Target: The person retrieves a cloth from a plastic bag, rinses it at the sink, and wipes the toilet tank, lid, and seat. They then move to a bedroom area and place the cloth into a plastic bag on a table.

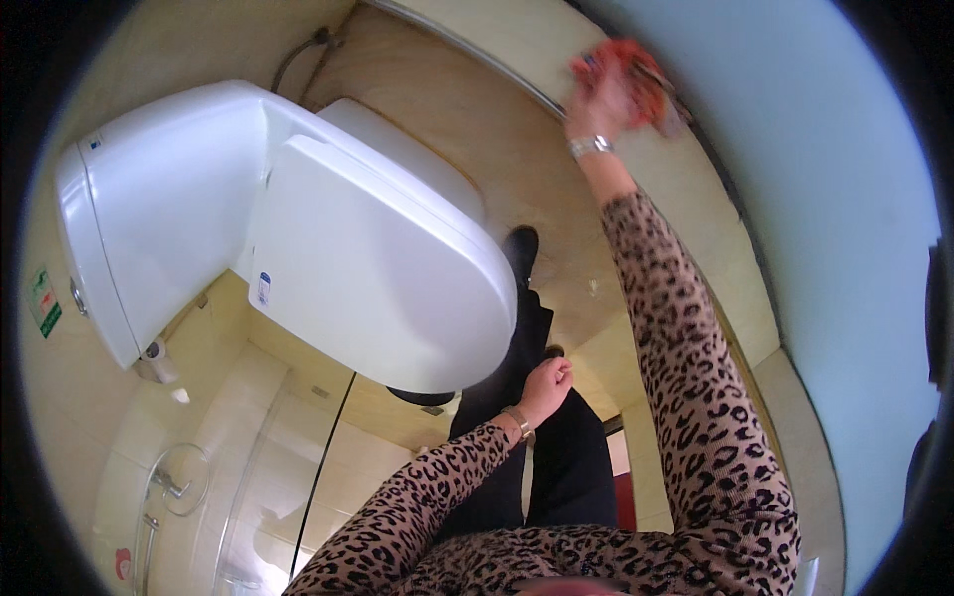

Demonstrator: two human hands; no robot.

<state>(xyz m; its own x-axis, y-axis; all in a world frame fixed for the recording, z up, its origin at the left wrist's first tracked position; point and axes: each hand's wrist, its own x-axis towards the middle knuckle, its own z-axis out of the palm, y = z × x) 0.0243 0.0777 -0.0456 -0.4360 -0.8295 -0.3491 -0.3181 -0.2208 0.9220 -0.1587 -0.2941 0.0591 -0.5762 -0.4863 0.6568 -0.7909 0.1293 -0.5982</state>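
Observation:
At the upper right, my right hand (602, 100) grips a crumpled red cloth (633, 74) that looks slightly blurred. The cloth lies against a beige tiled surface (708, 179), close to the dark seam beside a pale blue panel (805, 149). My left hand (548, 387) rests in front of my dark trousers, its fingers curled in and nothing visible in them. To the left of both hands stands a white toilet with its lid (387, 276) down; the rounded front of the lid is nearest my left hand.
The toilet's cistern (171, 201) is against the wall at left. A toilet paper roll (154, 352) hangs below it. Shower fittings (173, 486) and a glass partition (320, 477) stand at lower left. My shoe (522, 249) is on the tiled floor (447, 97) beside the toilet.

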